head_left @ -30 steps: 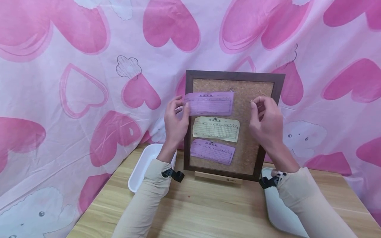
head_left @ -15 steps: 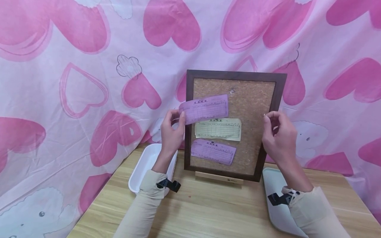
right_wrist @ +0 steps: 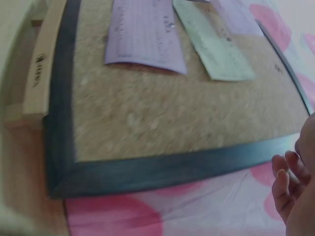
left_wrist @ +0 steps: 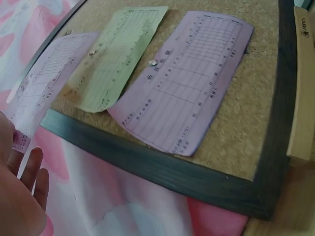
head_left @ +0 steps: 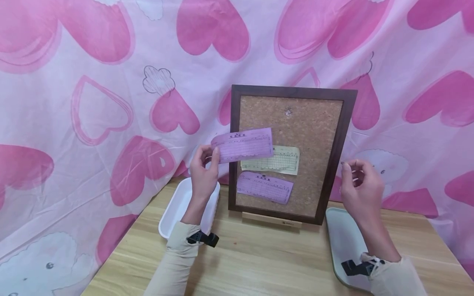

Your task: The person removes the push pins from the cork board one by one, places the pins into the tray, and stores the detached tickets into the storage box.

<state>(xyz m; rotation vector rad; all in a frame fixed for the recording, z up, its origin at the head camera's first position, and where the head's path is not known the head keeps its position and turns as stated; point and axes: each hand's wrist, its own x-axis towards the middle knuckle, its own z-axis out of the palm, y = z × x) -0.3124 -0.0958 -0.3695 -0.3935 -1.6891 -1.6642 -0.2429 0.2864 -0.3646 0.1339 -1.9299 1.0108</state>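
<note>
My left hand [head_left: 203, 172] pinches the left end of a purple receipt slip [head_left: 244, 144] between thumb and fingers. The slip hangs in front of the corkboard [head_left: 314, 144] and overlaps part of a yellow-green receipt slip [head_left: 286, 160]. Below, a second purple receipt slip [head_left: 264, 188] is fixed to the cork by a small shiny pin [left_wrist: 153, 63]. Another pin [left_wrist: 92, 52] sits on the yellow-green slip. Right of the frame, my right hand [head_left: 363, 185] has thumb and forefinger together on a tiny pin [head_left: 342, 163], mostly hidden by the fingertips.
The board's dark frame [head_left: 346, 123] leans on a wooden stand [head_left: 272, 220]. A white tray [head_left: 166, 222] stands left, a grey-green tray [head_left: 335, 246] right. A small pale mark [head_left: 288, 111] shows high on the cork. A pink heart-patterned cloth [head_left: 111, 164] hangs behind the table [head_left: 259, 263].
The left hand has drawn the purple slip down and left from the upper cork. My right hand has moved down and right, off the board, with the pin.
</note>
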